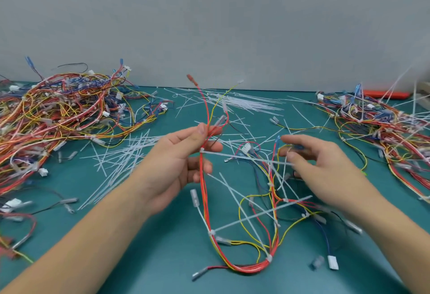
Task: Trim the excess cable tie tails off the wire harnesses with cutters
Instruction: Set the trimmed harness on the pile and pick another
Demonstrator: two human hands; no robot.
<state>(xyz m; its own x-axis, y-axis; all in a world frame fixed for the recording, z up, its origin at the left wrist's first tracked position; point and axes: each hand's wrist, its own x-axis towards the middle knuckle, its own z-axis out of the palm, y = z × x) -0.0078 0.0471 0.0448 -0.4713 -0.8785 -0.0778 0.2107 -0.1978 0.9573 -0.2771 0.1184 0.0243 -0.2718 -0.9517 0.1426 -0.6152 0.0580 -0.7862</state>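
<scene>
The left hand (183, 161) pinches the limp, light harness (232, 235) just above a stiff tie tail (244, 157); the right hand (318, 161), blurred, seems open, holding nothing.

Left hand (179, 161) pinches a red wire harness (204, 191); right hand (325, 161) hovers with relaxed fingers.

Bare mat (144, 247) lies open near the front, hemmed by harness piles left (58, 112) and right (377, 126).
</scene>
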